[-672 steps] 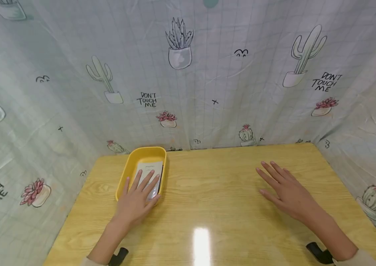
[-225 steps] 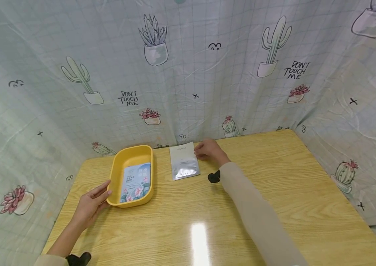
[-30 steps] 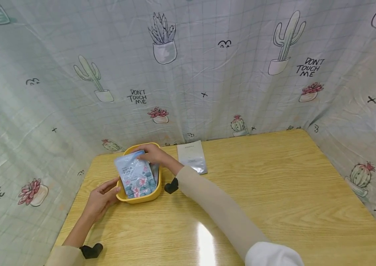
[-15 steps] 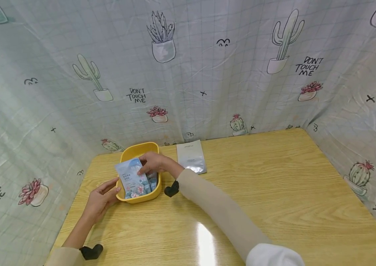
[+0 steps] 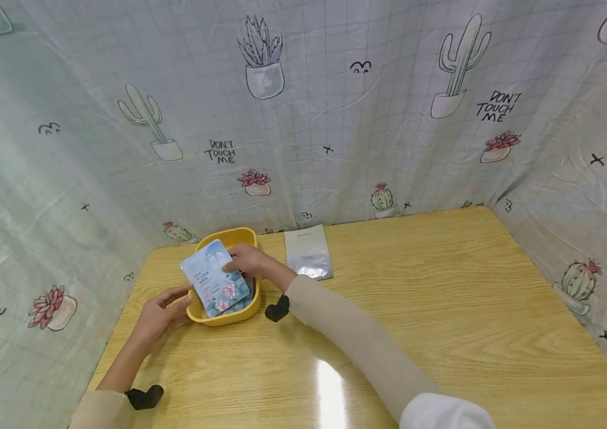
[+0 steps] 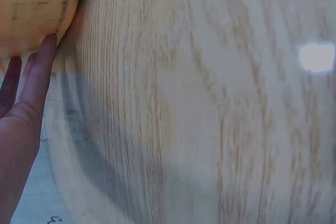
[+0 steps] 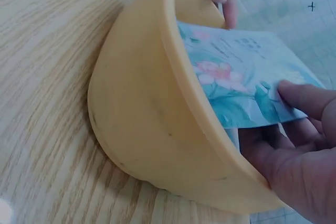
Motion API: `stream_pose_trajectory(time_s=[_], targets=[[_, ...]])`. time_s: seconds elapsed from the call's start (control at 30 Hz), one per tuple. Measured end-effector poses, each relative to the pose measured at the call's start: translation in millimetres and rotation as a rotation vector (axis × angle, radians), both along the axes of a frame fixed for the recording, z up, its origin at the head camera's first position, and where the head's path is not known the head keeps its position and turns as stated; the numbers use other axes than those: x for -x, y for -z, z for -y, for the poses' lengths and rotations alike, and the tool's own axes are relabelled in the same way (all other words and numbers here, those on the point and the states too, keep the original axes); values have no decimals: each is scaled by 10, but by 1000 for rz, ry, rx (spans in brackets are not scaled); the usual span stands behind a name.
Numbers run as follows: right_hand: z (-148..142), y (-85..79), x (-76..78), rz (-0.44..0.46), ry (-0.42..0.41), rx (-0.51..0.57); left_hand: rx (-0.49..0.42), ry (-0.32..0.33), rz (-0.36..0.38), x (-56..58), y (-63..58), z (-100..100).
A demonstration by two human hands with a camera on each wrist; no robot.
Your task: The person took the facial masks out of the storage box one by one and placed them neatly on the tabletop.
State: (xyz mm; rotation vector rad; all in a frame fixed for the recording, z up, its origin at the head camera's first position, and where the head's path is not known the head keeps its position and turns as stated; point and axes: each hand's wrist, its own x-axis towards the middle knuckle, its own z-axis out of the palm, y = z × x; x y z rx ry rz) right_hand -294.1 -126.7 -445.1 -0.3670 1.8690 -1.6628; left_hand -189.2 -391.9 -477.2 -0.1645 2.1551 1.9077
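Note:
My right hand [image 5: 246, 260] reaches over the right side of a yellow plastic basket [image 5: 252, 310], pinching a flat blue face mask packet [image 5: 212, 277] with pink flowers. In the right wrist view the thumb lies on the printed face of the packet [image 7: 239, 72] and the curled fingers are beneath it. The packet is tilted, partly above the rim. Under it, more blue floral packaging [image 5: 240, 305] shows inside the basket. At the near left rim my left hand [image 5: 161, 316] grips the basket; the left wrist view shows fingers against its outer wall [image 6: 39, 9].
A silver-white packet [image 5: 308, 253] lies flat at the table's back edge, right of the basket. The wooden table [image 5: 416, 310] extends to the right. A cactus-print curtain [image 5: 335, 119] hangs behind and at both sides. Glare shows near the front.
Earlier, the silver-white packet lay in the basket, then by the right hand at the back. Within the last second the blue packet dips, then rises and tilts in the right hand. The left hand stays put.

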Motion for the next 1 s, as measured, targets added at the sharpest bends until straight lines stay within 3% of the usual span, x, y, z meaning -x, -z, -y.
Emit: stream_pose_trajectory(time_s=[0.17, 0.33, 1.0], targets=[[-1, 7, -28, -81, 85, -23, -29, 5, 3, 15, 21, 8], [-46, 13, -30, -95, 143, -20, -8, 32, -13, 37, 33, 25], [-221, 49, 75, -76, 121, 61, -33, 74, -21, 87, 46, 65]])
